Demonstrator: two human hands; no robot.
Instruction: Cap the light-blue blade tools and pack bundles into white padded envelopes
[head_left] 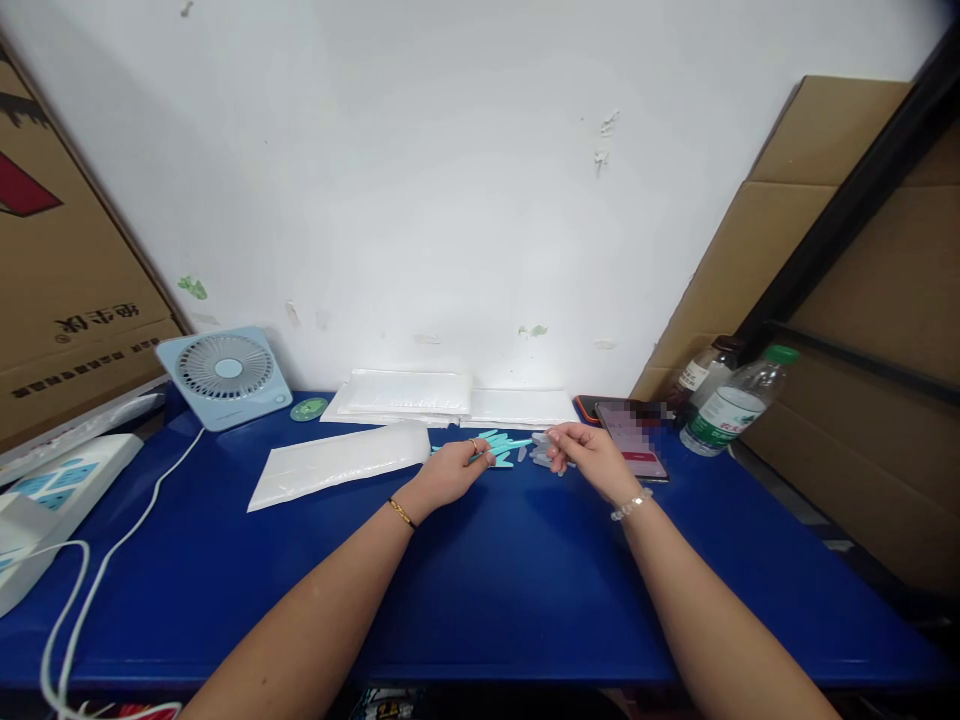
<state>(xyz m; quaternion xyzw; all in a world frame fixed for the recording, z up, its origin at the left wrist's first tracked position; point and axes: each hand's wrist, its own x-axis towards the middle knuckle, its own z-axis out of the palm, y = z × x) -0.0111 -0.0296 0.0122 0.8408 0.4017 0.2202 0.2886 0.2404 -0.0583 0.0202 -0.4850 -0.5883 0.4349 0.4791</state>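
Bare forearms (311, 605) crossed the near edge of the blue table (510, 600), the left hand (448, 472) pinching a slim turquoise piece (516, 444) whose far end pointed toward the right hand (586, 455), whose fingertips were drawn narrowly together, though whether they gripped anything could not be told. Loose turquoise pieces (501, 461) lay by the left fingers, and small translucent pieces (540, 455) lay beside the right ones, between a white padded sleeve (337, 463) and a phone (634, 445).

A blue table (525, 600) stands against a scuffed white wall (420, 180) between cardboard panels (795, 150).
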